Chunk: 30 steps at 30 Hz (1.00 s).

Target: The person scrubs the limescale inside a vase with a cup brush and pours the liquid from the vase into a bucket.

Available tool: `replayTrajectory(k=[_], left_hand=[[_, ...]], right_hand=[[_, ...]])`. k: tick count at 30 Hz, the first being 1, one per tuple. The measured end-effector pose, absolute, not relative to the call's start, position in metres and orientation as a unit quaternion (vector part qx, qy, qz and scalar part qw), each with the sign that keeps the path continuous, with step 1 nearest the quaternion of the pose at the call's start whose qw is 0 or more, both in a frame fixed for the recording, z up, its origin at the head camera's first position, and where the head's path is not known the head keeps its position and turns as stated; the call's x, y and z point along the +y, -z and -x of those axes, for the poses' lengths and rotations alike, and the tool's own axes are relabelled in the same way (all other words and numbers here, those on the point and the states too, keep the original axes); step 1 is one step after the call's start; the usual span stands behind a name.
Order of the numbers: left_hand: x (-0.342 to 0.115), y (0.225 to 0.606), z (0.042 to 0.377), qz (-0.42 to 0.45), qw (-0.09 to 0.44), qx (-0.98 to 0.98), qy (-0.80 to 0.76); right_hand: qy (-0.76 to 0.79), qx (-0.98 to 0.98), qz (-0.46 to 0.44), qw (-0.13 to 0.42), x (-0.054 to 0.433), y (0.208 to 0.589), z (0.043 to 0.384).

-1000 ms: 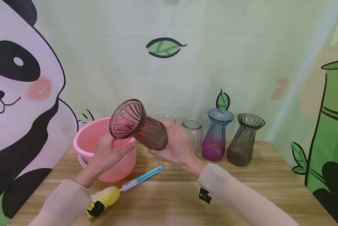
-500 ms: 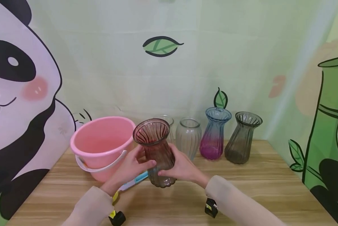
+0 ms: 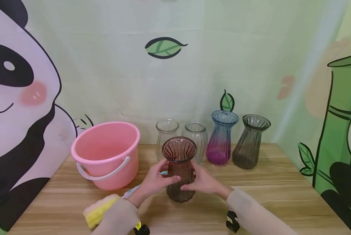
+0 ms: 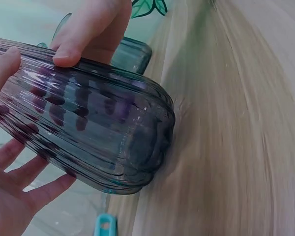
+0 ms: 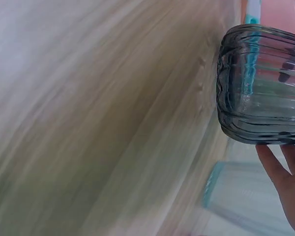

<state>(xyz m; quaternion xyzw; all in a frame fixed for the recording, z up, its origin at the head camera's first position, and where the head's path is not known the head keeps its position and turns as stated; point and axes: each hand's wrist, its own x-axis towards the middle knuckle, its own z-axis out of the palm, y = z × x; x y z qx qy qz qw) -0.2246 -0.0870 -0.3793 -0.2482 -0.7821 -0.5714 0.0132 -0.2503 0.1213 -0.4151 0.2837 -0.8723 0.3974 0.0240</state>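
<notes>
A ribbed glass vase (image 3: pixel 180 166) with a flared rim, reddish above and smoky grey below, stands upright between both hands. My left hand (image 3: pixel 155 181) holds its left side, thumb across the front and fingers reaching behind. On the opposite side my right hand (image 3: pixel 206 183) grips it the same way. The base of the vase (image 4: pixel 132 142) is close to the tabletop in the left wrist view; whether it touches I cannot tell. Beside my left forearm lies a sponge brush (image 3: pixel 100 210) with a yellow and pale head, its handle partly hidden by that hand.
A pink bucket (image 3: pixel 105 169) with a white handle stands at the left. Behind the held vase are two clear glass vases (image 3: pixel 167 125) (image 3: pixel 195 126). Further right stand a blue-purple vase (image 3: pixel 219 143) and a grey vase (image 3: pixel 247 150). A printed cloth (image 3: pixel 237 49) hangs behind the wooden table (image 3: pixel 269 202).
The vase has swung from tilted, near the bucket, to upright, moving right and down toward the table. My left hand has come off its rim end and now holds its body.
</notes>
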Motion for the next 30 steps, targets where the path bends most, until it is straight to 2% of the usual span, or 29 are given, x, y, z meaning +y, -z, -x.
replayTrajectory(k=[7, 13, 20, 25, 30], left_hand=[[-0.072, 0.405, 0.241, 0.238, -0.008, -0.788, 0.568], [-0.056, 0.41, 0.246, 0.249, -0.016, -0.798, 0.549], [-0.047, 0.408, 0.237, 0.278, -0.009, -0.811, 0.516], [-0.052, 0.412, 0.225, 0.292, -0.001, -0.809, 0.509], [-0.061, 0.416, 0.216, 0.296, -0.004, -0.821, 0.488]], right_hand=[[-0.415, -0.87, -0.265, -0.015, 0.138, 0.419, 0.245], [-0.435, -0.859, -0.268, -0.01, 0.155, 0.421, 0.245], [-0.462, -0.849, -0.253, -0.033, 0.178, 0.422, 0.24], [-0.443, -0.875, -0.193, -0.021, 0.2, 0.425, 0.234], [-0.439, -0.879, -0.186, -0.003, 0.229, 0.427, 0.233]])
